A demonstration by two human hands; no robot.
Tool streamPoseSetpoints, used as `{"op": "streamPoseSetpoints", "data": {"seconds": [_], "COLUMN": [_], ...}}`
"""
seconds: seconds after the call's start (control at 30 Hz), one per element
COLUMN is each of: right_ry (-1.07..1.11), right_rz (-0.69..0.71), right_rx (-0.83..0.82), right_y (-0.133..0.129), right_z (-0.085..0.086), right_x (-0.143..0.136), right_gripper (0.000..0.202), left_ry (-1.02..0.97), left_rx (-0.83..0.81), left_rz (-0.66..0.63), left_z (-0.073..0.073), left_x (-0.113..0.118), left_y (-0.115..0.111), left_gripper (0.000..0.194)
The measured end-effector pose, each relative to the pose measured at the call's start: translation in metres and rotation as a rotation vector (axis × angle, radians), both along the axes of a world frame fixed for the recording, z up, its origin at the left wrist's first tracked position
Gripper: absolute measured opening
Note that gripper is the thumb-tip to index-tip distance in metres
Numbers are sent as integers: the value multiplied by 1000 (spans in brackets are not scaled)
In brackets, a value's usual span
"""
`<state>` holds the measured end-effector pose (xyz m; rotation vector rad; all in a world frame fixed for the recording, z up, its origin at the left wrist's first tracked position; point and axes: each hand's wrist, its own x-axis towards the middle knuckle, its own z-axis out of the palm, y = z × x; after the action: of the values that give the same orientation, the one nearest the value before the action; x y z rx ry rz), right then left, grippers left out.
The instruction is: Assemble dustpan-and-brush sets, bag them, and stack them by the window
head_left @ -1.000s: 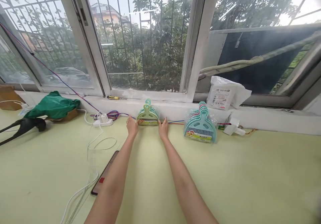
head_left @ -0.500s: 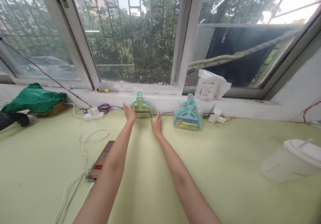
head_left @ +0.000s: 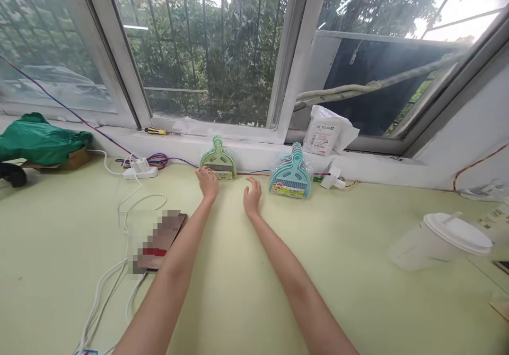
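A green dustpan-and-brush set (head_left: 218, 158) in clear wrapping leans upright against the low white wall below the window. My left hand (head_left: 207, 185) is at its lower left corner with the fingers loosely apart; whether they still touch the wrapping I cannot tell. My right hand (head_left: 252, 196) is open, fingers slightly curved, a little to the right of the green set and apart from it. Farther right, several turquoise dustpan-and-brush sets (head_left: 291, 174) stand nested in a stack, also wrapped and leaning on the wall.
A phone (head_left: 169, 238) lies by my left forearm, with white cables near it. A power strip (head_left: 140, 170) and a green bag (head_left: 43, 140) are at the left. On the sill are a screwdriver (head_left: 156, 131) and a white package (head_left: 323, 132). A lidded cup (head_left: 441, 241) stands right.
Both hands have come away from the sides of the green dustpan set and lowered toward the table. The set stays leaning on the wall. The view has tilted down and shifted right.
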<state>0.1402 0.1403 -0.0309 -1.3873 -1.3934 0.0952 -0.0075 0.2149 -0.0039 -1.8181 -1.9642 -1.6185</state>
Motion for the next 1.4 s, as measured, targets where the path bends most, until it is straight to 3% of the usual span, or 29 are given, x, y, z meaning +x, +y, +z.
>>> {"op": "streamPoseSetpoints", "data": {"seconds": [0.1,0.2,0.27,0.37,0.47,0.67,0.9,1.03,1.13,1.23,1.3,1.4], "right_ry": [62,128,184,184,151,31,-65,-85,-38,-36,-41,-192], "right_rz": [-285,-629,-747,-554,-466,-446,-488,-320,-42,67,115,64], "right_rx": [48,-18,-138,-332,-390,-432,-391,-272,-269,-322,-349,-324], "right_y": [-19,-32,-37,-44,-51,-70,-92,-112,-135,-150,-149,-132], "right_z": [7,12,12,7,0,0,20,32,25,8,-2,-4], "right_x": [42,113,165,223,246,240,231,207,170,133,122,135], "right_gripper": [37,44,52,46,36,26,14,8,6,10,16,37], "left_ry": [-73,-193,-260,-318,-363,-390,-454,-664,-865,-903,-939,-1066], "left_rx": [-52,-163,-247,-351,-397,-424,-373,-376,-488,-603,-616,-559], "left_rz": [-62,-154,-242,-426,-567,-620,-584,-647,-827,-970,-953,-857], "left_z": [-6,-15,-22,-27,-26,-27,-33,-28,-24,-24,-26,-28], "left_x": [10,30,44,60,66,53,50,50,45,36,29,23], "left_y": [-22,-56,-81,-117,-144,-173,-183,-180,-174,-170,-167,-164], "left_gripper": [37,32,30,26,24,22,18,30,43,45,46,48]}}
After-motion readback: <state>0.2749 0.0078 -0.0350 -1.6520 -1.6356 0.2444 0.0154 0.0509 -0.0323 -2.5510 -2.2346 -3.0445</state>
